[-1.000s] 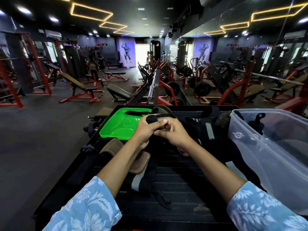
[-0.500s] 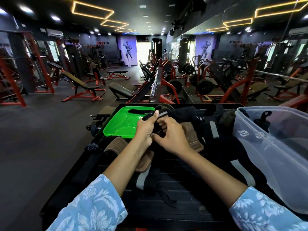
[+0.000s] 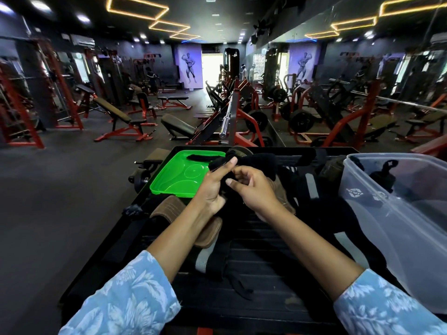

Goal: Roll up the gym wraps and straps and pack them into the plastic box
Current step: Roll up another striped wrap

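Over the middle of the bench (image 3: 254,281), both hands' fingers (image 3: 232,163) pinch a black wrap (image 3: 256,163): left hand (image 3: 212,187) thumb raised, right hand (image 3: 254,189) curled. Its rolled shape is hard to make out. At right, the clear plastic box (image 3: 396,213) is cut off.

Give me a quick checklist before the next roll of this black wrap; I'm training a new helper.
1. Left hand grips the black wrap: ok.
2. Right hand pinches it too: ok.
3. Wrap rolled tight: cannot tell, dark fabric.
4. Plastic box open, lid off: ok.
5. Green lid set aside, clear of the box: ok.
6. Other straps packed: not ok, brown strap lies loose.
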Tool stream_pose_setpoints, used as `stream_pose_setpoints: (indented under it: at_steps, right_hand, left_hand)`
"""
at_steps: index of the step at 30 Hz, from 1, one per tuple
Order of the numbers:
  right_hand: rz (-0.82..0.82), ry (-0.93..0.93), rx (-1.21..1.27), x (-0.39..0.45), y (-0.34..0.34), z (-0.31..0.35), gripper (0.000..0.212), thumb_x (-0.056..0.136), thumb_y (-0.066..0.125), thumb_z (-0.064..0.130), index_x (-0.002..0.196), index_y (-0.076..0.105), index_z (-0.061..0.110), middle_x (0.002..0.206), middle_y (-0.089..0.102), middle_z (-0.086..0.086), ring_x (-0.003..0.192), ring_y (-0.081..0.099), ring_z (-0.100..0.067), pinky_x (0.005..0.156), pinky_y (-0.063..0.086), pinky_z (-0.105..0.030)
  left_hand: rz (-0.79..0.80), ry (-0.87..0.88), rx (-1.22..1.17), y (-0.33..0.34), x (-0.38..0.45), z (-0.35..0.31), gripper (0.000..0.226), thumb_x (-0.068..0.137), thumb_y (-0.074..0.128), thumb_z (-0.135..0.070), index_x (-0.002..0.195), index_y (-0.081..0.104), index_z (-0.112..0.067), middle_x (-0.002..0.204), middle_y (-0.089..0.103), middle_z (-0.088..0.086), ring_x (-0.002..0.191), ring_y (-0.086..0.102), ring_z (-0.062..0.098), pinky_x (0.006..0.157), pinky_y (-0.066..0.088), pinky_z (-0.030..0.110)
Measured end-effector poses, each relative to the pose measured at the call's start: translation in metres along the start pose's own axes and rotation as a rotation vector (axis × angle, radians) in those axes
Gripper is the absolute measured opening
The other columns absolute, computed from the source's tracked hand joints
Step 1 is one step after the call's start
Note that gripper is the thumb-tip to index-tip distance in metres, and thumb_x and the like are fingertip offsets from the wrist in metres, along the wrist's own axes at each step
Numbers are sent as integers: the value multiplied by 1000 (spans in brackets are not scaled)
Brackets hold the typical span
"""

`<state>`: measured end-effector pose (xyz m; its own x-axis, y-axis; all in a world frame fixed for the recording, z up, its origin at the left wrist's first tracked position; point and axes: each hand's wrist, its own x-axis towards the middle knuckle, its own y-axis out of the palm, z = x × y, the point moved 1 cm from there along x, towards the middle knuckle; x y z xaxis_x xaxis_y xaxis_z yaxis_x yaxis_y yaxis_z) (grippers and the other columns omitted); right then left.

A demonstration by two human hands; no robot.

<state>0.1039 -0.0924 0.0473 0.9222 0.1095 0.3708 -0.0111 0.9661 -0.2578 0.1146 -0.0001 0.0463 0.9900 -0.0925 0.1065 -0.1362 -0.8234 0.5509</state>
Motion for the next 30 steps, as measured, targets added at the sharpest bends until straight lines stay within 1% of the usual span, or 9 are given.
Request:
stream_pose_setpoints:
  at_steps: [5, 8, 13, 16, 19, 21, 24, 27, 30]
  right_hand:
    - [76, 114, 124, -2, -1, 3, 23, 87, 56, -3, 109, 60, -4, 105, 64, -18, 97, 58, -21, 92, 45, -32]
    - [93, 143, 145, -5, 2, 4, 20, 89, 53, -2, 108, 61, -1, 97, 62, -10, 94, 57, -18, 87, 44, -29]
    - [-64, -60, -361, -9, 2, 5, 27, 91, 54, 11, 116, 62, 4, 113, 66, -12, 107, 58, -26, 81, 35, -21]
    - [-135, -154, -387, -9, 4, 4, 24, 87, 59, 10, 110, 64, 3, 108, 63, -14, 101, 57, -25, 89, 37, -24]
    - [-219, -307, -374, -10, 7, 1, 14, 79, 59, -1, 92, 62, 1, 91, 58, -14, 84, 57, -27, 78, 48, -40]
    - [-199, -352, -404, -13, 9, 2, 17, 76, 56, -6, 91, 62, -1, 89, 59, -15, 82, 58, -29, 75, 50, -41]
    - [-175, -373, -454, -13, 11, 5, 28, 74, 63, 7, 100, 62, -3, 96, 60, -18, 87, 60, -31, 78, 52, -39]
    - [-212, -314, -475, -12, 2, 9, 42, 73, 73, 24, 101, 61, -4, 98, 60, -20, 90, 59, -35, 78, 47, -37]
    - [-267, -259, -477, -8, -13, 14, 37, 75, 75, 22, 101, 63, -1, 99, 62, -18, 92, 58, -32, 71, 34, -26]
  left_hand:
    - [11, -22, 65, -2, -2, -1, 36, 86, 53, -14, 55, 71, -11, 56, 66, 3, 51, 64, 11, 52, 53, 18]
    - [-4, 2, 97, -3, -1, -1, 15, 79, 61, -22, 71, 68, -12, 63, 67, 2, 56, 65, 11, 55, 54, 19]
    - [-126, 68, 98, -7, 7, 6, 20, 83, 60, -22, 92, 66, -5, 74, 70, 2, 64, 66, 10, 60, 55, 20]
    - [-202, 110, 92, -6, 8, 5, 12, 89, 58, -17, 83, 66, -10, 66, 68, -2, 57, 64, 7, 54, 53, 18]
    - [-270, 111, 118, -3, 7, 6, 21, 89, 60, -20, 68, 58, -16, 49, 59, -9, 42, 54, 2, 40, 41, 13]
    - [-304, 118, 146, -3, 6, 6, 26, 87, 62, -27, 63, 54, -19, 46, 54, -10, 40, 49, 2, 41, 36, 15]
    - [-273, 83, 114, 2, 3, -2, 33, 88, 55, -42, 68, 57, -16, 55, 59, -3, 46, 57, 6, 46, 46, 17]
    - [-91, -1, -96, 15, -5, -10, 60, 94, 30, -56, 74, 62, -10, 59, 65, 2, 54, 64, 11, 52, 53, 19]
    - [-69, -32, -146, 27, -2, -8, 51, 97, 29, -45, 87, 59, -6, 63, 67, 5, 59, 66, 15, 56, 55, 21]
